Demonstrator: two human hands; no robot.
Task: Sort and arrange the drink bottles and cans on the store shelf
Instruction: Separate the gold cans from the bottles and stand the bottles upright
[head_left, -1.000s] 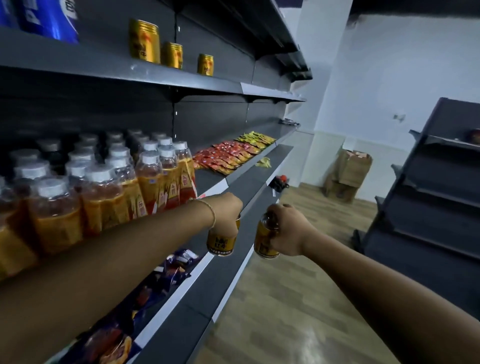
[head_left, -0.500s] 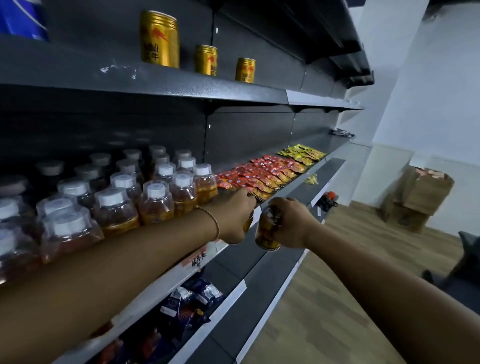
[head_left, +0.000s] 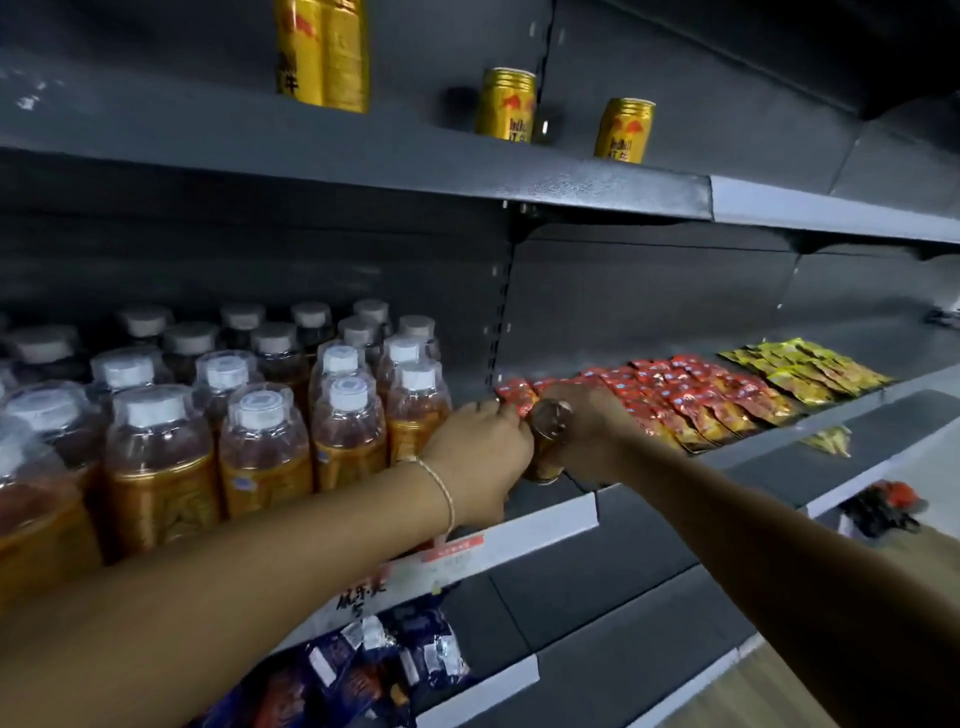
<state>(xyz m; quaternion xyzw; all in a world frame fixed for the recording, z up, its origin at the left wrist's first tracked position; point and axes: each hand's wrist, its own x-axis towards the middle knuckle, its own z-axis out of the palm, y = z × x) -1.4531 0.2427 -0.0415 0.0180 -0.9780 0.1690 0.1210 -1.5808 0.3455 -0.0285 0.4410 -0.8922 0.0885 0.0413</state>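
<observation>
My right hand (head_left: 597, 441) grips a gold drink can (head_left: 546, 441) upright, just above the middle shelf (head_left: 550, 519) to the right of the bottles. My left hand (head_left: 478, 457) is beside it, touching it, with fingers curled downward; the can it carried is hidden under the palm. Several rows of orange-drink bottles (head_left: 260, 431) with white caps fill the shelf's left part. Three more gold cans (head_left: 506, 104) stand spaced apart on the upper shelf (head_left: 519, 176).
Red snack packets (head_left: 680, 397) lie right behind my hands, with yellow packets (head_left: 810, 369) farther right. Blue wrapped packets (head_left: 384, 670) lie on the lower shelf. A black and red object (head_left: 883, 506) sits at the lower right. The upper shelf edge overhangs my hands.
Both hands have moved from in front of the shelves up and onto the middle shelf, beside the bottles. The view has come closer to the shelf.
</observation>
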